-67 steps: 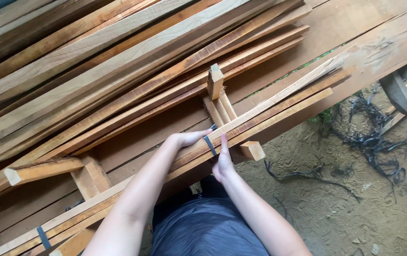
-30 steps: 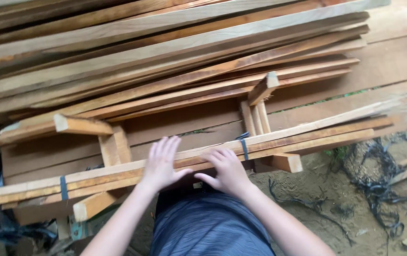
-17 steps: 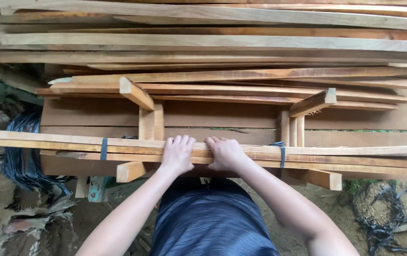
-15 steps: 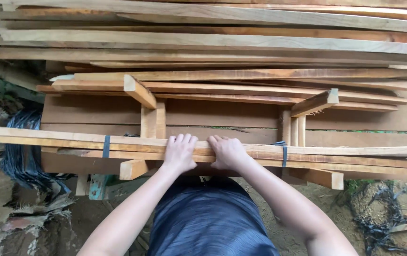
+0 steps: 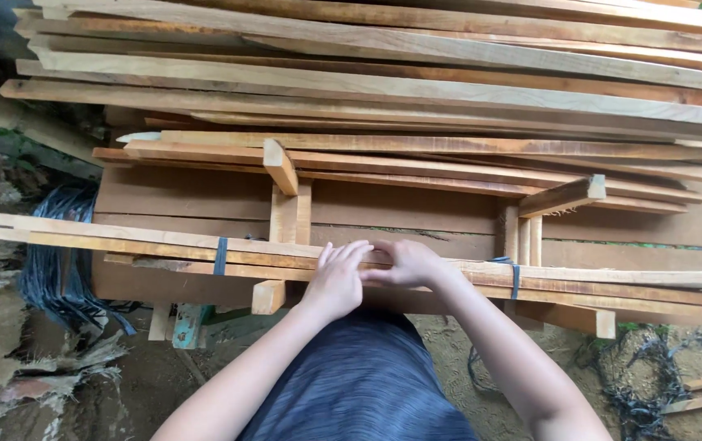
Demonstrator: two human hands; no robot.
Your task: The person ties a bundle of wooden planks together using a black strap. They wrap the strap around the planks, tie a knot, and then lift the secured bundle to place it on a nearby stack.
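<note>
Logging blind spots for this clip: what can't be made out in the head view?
- Left hand and right hand: palms face down on the strapped bundle of slats, so grip underneath is hidden.
- Bundle's right end: cut off by frame edge.
- Stacked planks: ends cut off.
- Dark straps: fastening hidden underneath.
</note>
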